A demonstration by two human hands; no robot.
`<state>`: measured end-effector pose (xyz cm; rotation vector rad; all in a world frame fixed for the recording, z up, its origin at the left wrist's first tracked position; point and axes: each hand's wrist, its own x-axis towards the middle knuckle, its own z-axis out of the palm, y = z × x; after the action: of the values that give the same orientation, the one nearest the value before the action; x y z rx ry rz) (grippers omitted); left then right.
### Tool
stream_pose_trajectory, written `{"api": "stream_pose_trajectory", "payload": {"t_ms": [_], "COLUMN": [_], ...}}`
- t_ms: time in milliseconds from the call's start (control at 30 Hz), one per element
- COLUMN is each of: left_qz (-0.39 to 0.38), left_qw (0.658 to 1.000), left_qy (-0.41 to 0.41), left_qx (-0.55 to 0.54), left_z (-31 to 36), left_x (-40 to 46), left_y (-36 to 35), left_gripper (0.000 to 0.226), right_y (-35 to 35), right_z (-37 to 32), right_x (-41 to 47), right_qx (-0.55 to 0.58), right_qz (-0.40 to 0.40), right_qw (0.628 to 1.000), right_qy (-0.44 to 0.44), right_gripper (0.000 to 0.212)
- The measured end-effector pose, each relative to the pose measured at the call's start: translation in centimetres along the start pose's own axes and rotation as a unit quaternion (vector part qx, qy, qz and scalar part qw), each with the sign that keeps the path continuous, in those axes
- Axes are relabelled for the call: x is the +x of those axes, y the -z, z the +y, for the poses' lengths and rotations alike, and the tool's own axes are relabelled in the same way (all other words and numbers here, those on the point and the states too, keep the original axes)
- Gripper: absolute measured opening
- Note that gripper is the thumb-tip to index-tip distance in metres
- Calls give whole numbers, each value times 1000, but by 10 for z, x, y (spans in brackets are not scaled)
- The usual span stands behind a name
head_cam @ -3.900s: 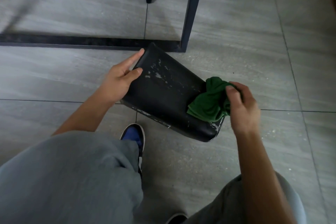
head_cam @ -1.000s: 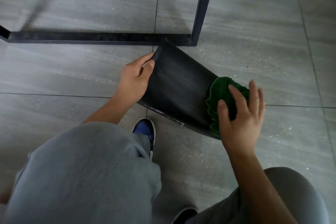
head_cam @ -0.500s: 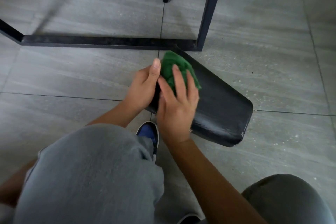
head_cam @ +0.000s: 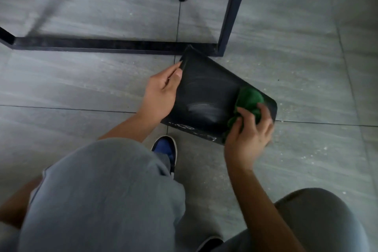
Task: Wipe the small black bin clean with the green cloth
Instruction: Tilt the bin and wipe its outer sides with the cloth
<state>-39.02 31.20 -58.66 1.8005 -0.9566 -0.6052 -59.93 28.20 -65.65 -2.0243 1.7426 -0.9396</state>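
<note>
The right hand [head_cam: 248, 133] is smeared with motion blur, so can't really make out how its fingers sit; it also covers the near corner of the bin [head_cam: 206, 96] and part of the cloth [head_cam: 248, 100]; the bin's opening faces away, so the inside is out of sight; the frame [head_cam: 229, 16] and legs run off the top edge; the shoe [head_cam: 164, 146] is half under the knee [head_cam: 102, 190]; the second shoe is cut at the bottom.

Black bin, green cloth, grey floor

The small black plastic bin [head_cam: 206, 90] shows pale whitish streaks; the crumpled cloth [head_cam: 248, 100] is deep green; the streaked stone-look floor tiles [head_cam: 296, 67] are grey; the trousers [head_cam: 98, 196] are grey, the shoe [head_cam: 163, 146] blue.
</note>
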Motion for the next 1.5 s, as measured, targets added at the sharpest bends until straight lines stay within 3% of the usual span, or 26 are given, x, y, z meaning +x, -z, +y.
{"api": "stream_pose_trajectory", "payload": {"t_ms": [100,200,267,367,433,567,667,733,833,900,1067,1167,1300,1500], "left_qz": [-17,-2,15,3,-8,-11,-2,-5,-34,-41,-16,8,-11,-31], "left_qw": [999,999,1000,1000,1000,998,996,996,995,995,994,989,990,997], "left_qy": [-34,-34,-14,10,17,45,54,56,49,50,76,100,102,52], "left_qx": [16,7,-5,-9,-15,-47,-66,-68,-76,-80,-83,-110,-97,-46], "left_z": [3,0,-4,-5,-2,2,-2,-3,-4,-3,-1,-6,-16,-15], "left_x": [1,-1,-2,0,7,8,4,3,2,3,8,8,6,14], "left_y": [-3,0,3,5,0,-13,-11,-9,-8,-10,-14,-18,-21,-23], "left_gripper": [33,32,31,32,33,30,27,26,28,31,29,27,29,34], "right_y": [-17,-23,-18,8,13,-9,-18,-13,11,10,-19,-17,5,19], "right_z": [-79,-82,-34,43,42,-59,-73,-31,31,29,-68,-49,28,69], "right_x": [-19,-6,6,16,9,-17,-20,-10,1,-2,-29,-17,-7,43], "right_qx": [52,34,-11,-29,-17,39,34,5,-25,-18,67,64,4,-32], "right_qz": [-25,-31,-15,20,18,-23,-32,-27,13,19,-39,-50,-28,71], "right_qw": [988,978,990,999,999,986,970,980,999,1000,976,968,988,989], "right_qy": [141,202,139,-30,-48,163,240,195,39,10,202,236,153,-124], "right_gripper": [26,24,24,22,21,19,20,21,20,19,15,11,10,20]}}
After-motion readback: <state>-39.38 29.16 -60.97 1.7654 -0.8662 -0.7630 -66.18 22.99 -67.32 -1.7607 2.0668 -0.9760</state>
